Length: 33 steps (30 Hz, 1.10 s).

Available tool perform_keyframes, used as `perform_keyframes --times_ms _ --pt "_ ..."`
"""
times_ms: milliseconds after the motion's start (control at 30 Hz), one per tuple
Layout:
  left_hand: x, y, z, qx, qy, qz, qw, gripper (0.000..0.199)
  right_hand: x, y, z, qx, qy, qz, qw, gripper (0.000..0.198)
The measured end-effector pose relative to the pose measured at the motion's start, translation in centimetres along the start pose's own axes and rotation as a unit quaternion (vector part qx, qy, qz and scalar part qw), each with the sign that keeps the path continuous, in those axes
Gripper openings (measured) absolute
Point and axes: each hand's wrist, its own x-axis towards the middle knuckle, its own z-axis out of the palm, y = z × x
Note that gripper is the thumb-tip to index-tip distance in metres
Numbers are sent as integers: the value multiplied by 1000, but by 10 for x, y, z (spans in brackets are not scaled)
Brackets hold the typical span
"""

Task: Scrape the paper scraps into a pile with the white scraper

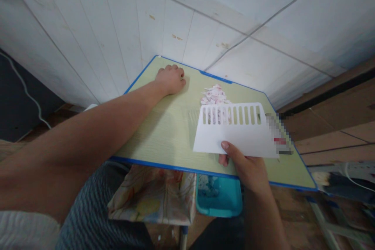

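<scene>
A white paper sheet (234, 136) with a row of long rounded slots cut along its far edge is held up above the table. My right hand (246, 166) pinches its near edge, thumb on top and fingers beneath. Just beyond the sheet lies a small heap of pinkish-white paper scraps (215, 94), partly seen through the slots. My left hand (171, 79) rests on the tabletop to the left of the heap, its fingers curled into a loose fist. Nothing shows in it, though its palm side is hidden.
The pale green table (164, 129) has a blue rim and stands against a white panelled wall (175, 19). A blurred-out item (281, 134) lies at its right. Below the front edge are a turquoise plastic bin (219, 197) and a patterned cloth (155, 199). A cable (263, 23) runs down the wall.
</scene>
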Motion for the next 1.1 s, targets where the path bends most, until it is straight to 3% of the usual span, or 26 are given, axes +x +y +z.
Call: perform_keyframes --times_ms 133,300,367,467,733,1100 --pt "-3 2 -2 11 1 2 1000 57 4 2 3 -4 78 18 997 62" --pt "-5 3 -4 15 3 3 1000 56 15 1 14 169 171 34 970 23" --pt "-6 4 -6 12 0 0 1000 55 18 0 17 213 185 33 959 16" --pt "-8 6 -9 15 -7 0 1000 56 20 4 15 192 171 34 966 21" --pt "-7 5 -7 15 -3 3 1000 53 28 14 10 -13 86 10 996 58" --pt "-5 2 -2 10 7 3 1000 51 35 10 11 -87 74 12 993 55"
